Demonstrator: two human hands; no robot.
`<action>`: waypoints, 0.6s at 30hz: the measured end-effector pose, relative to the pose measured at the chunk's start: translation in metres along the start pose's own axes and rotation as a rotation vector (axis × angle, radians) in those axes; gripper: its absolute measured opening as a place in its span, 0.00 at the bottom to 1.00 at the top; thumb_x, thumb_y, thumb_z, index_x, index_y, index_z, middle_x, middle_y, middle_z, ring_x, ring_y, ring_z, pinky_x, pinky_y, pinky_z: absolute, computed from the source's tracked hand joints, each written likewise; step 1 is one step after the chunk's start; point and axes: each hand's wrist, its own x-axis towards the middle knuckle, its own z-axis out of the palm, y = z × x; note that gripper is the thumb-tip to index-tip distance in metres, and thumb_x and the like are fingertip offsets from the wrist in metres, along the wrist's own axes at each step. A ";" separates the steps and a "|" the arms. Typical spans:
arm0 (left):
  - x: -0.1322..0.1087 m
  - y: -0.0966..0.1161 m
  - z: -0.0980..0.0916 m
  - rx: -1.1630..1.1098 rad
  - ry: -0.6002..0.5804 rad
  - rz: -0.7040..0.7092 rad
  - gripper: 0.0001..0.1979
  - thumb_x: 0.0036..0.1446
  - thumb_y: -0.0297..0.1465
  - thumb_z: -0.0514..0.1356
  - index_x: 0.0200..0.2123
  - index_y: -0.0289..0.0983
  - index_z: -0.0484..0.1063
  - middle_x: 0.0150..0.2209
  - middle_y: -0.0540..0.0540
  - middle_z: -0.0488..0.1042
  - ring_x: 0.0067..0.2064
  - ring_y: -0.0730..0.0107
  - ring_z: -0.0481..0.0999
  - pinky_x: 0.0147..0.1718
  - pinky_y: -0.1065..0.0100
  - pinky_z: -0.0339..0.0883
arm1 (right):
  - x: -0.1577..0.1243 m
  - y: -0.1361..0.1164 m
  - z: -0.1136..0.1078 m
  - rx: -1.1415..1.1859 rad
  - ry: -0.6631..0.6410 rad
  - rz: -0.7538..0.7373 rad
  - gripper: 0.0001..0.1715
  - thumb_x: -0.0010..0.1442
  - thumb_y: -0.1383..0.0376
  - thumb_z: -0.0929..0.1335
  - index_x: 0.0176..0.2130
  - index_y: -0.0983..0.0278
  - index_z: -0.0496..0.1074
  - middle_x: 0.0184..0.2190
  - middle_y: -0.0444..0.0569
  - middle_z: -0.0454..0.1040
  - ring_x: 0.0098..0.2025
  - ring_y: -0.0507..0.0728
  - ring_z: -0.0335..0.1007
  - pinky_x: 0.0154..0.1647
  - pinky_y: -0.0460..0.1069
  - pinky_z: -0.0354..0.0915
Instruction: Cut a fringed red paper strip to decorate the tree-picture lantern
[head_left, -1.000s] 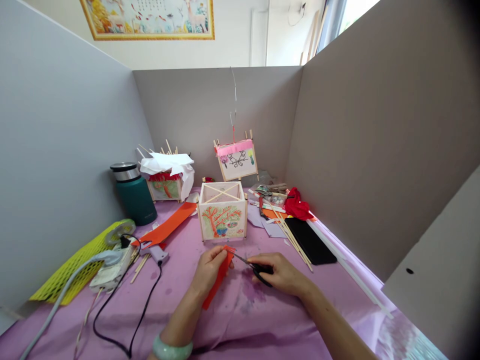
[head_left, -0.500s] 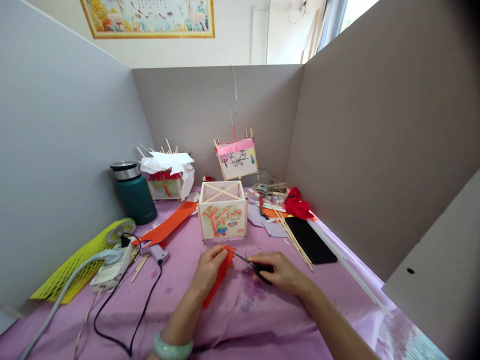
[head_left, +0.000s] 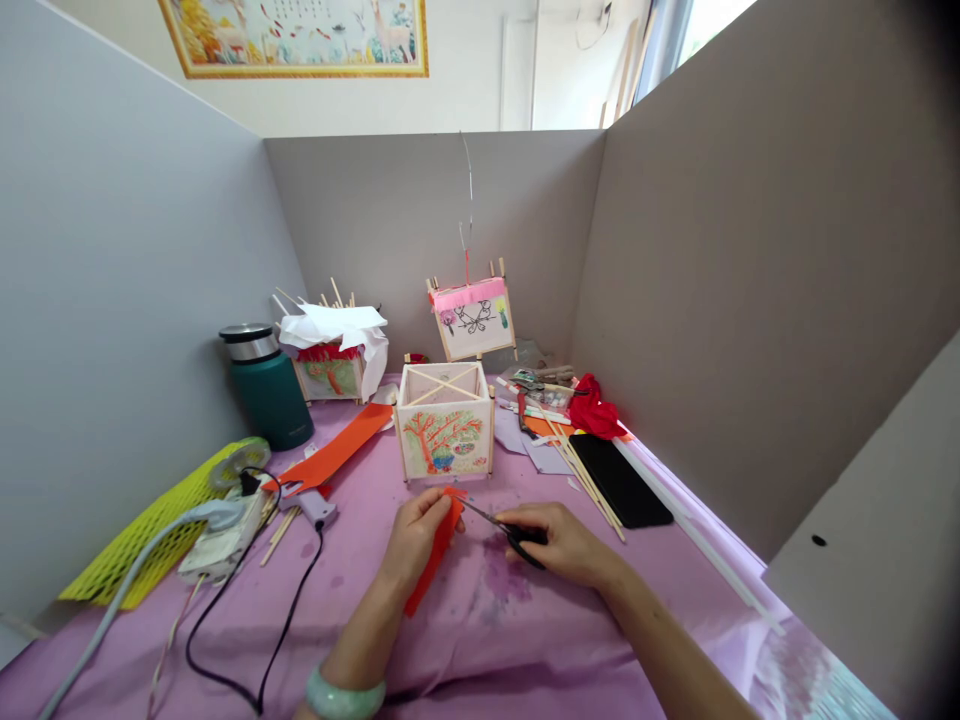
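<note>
A narrow strip of orange-red paper [head_left: 429, 577] is pinched in my left hand [head_left: 415, 530], its long end trailing down toward me. Fine cuts seem to fringe its upper end. My right hand [head_left: 559, 545] grips black-handled scissors [head_left: 523, 540], whose blades point left and reach the paper's edge by my left fingertips. Just beyond my hands stands a box-shaped lantern [head_left: 444, 440] of sticks and white panels, with a tree drawn in colour on its front and crossed sticks over its open top.
Left are a green flask [head_left: 266, 395], an orange paper sheet [head_left: 341, 450], a hot glue gun [head_left: 311, 503] and a power strip [head_left: 217, 540] with cords. A second lantern [head_left: 472, 318] hangs on wire behind. A phone [head_left: 621, 480], thin sticks [head_left: 589, 485] and red cloth [head_left: 595, 408] lie right.
The scissors and both hands stay almost in place. The fringed tip of the paper strip has shifted slightly left at the blades.
</note>
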 end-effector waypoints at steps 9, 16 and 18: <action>0.000 0.002 0.000 -0.063 0.087 0.031 0.13 0.55 0.40 0.57 0.28 0.35 0.66 0.22 0.50 0.72 0.19 0.74 0.69 0.21 0.71 0.62 | -0.001 -0.001 -0.001 0.036 0.006 0.044 0.21 0.53 0.66 0.68 0.48 0.61 0.75 0.40 0.48 0.79 0.42 0.59 0.74 0.41 0.49 0.70; 0.000 0.004 0.002 0.071 0.079 0.081 0.13 0.51 0.40 0.60 0.27 0.35 0.68 0.21 0.51 0.71 0.19 0.75 0.67 0.20 0.73 0.60 | 0.000 0.001 0.000 0.078 -0.001 0.032 0.23 0.53 0.71 0.67 0.49 0.61 0.75 0.44 0.49 0.78 0.44 0.60 0.74 0.45 0.51 0.69; 0.000 0.004 0.003 0.105 0.071 0.089 0.13 0.51 0.40 0.60 0.26 0.35 0.68 0.21 0.51 0.71 0.19 0.75 0.68 0.20 0.73 0.60 | 0.000 0.002 0.001 0.088 -0.004 0.031 0.24 0.53 0.72 0.67 0.49 0.61 0.75 0.44 0.49 0.78 0.44 0.60 0.74 0.46 0.51 0.69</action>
